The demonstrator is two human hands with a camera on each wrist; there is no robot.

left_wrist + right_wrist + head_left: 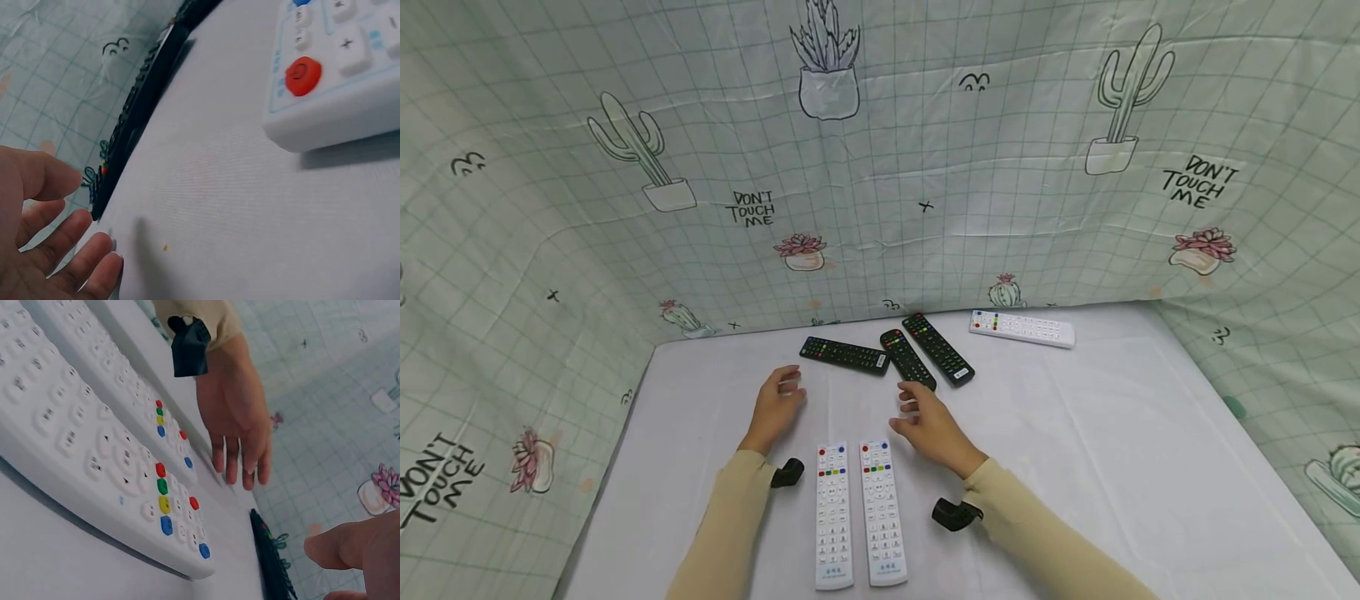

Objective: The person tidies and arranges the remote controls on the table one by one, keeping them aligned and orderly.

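Two white remote controls lie side by side near the front, a left one (832,533) and a right one (882,525). My left hand (777,410) hovers beyond the left one's far end, fingers loosely bent around nothing. In the left wrist view that hand (53,250) appears with fingers apart. My right hand (934,425) holds nothing either; its fingertips come close to the near end of a short black remote (907,358), and whether they touch it I cannot tell. Farther back rest a black remote (844,355) on the left and a longer black one (937,350) on the right.
Another white remote (1022,328) lies at the back right, near the hanging cloth (880,167) printed with cacti. Cloth walls also rise at both sides of the white tabletop (1112,450). A black camera mount sits at each wrist, left (787,472) and right (957,514).
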